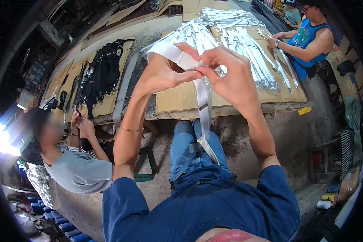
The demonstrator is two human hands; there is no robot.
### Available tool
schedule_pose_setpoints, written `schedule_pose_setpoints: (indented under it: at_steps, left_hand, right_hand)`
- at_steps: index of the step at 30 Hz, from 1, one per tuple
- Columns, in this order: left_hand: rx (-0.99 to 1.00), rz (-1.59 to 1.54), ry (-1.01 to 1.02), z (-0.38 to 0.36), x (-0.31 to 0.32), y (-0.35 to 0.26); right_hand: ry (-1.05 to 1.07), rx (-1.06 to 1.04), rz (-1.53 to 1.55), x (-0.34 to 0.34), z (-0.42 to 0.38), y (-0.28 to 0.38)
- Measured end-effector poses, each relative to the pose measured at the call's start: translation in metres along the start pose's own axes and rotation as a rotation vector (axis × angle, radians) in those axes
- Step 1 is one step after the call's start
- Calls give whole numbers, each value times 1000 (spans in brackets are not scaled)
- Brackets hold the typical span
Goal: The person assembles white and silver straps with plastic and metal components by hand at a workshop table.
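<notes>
Both hands are raised above the table's near edge and meet at a white webbing strap (pixel 204 101). My left hand (pixel 165 70) grips a folded, looped part of it, thumb and fingers closed on the band. Thumb and forefinger of my right hand (pixel 230 72) pinch the strap beside the left fingertips; a small piece at the pinch is too covered to make out. From there the strap hangs down past a dark slider to my lap, where its lower end lies on the jeans. Behind the hands, a pile of white straps (pixel 250 56) is spread over cardboard.
The cardboard-covered table (pixel 175 101) runs across the front. Black straps (pixel 103 72) lie in a heap on the left. A person in a grey shirt (pixel 76 169) sits at left; another in a blue tank top (pixel 310 40) works at right. Blue items (pixel 64 226) lie at lower left.
</notes>
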State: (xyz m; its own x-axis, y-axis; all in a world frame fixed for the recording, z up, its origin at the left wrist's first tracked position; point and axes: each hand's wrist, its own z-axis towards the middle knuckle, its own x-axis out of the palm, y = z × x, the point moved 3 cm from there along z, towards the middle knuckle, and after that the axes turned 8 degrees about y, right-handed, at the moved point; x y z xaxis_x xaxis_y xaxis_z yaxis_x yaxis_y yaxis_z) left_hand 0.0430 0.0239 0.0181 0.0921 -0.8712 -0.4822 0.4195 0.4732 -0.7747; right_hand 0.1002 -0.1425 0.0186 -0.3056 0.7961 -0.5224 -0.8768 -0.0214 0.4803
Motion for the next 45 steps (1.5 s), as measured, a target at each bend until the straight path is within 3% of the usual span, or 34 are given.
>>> schedule_pose_setpoints:
  at_steps: [1, 6, 16, 23, 26, 28, 31, 34, 37, 38, 42, 45]
  left_hand:
    - [-1, -1, -1, 0, 0, 0]
    - [-164, 45, 56, 1, 5, -2]
    - [-106, 87, 79, 0, 11, -7]
    - [-57, 94, 112, 0, 9, -8]
    - [-44, -23, 122, -1, 10, -10]
    - [-80, -144, 142, -2, 11, -11]
    - [-59, -119, 157, 0, 9, -13]
    - [-102, -150, -67, 0, 6, -11]
    - [-129, -185, -163, 0, 8, -6]
    - [-136, -50, -158, 0, 6, -1]
    - [-98, 15, -178, -1, 9, -2]
    - [-234, 90, -135, -1, 10, -8]
  right_hand:
    - [15, 101, 86, 0, 0, -3]
    - [62, 173, 209, -4, -2, -16]
    - [180, 246, 522, -4, -1, -45]
    - [134, 226, 389, -1, -1, -48]
    - [62, 82, 239, -4, 4, -51]
    - [340, 127, 605, 5, 4, -63]
    - [475, 225, 799, 7, 1, -70]
    - [360, 212, 838, 10, -1, -72]
    - [213, 207, 852, 14, -3, -69]
    - [213, 207, 852, 15, -3, -68]
    - [184, 267, 759, 15, -6, -60]
    - [170, 339, 698, 18, -9, -64]
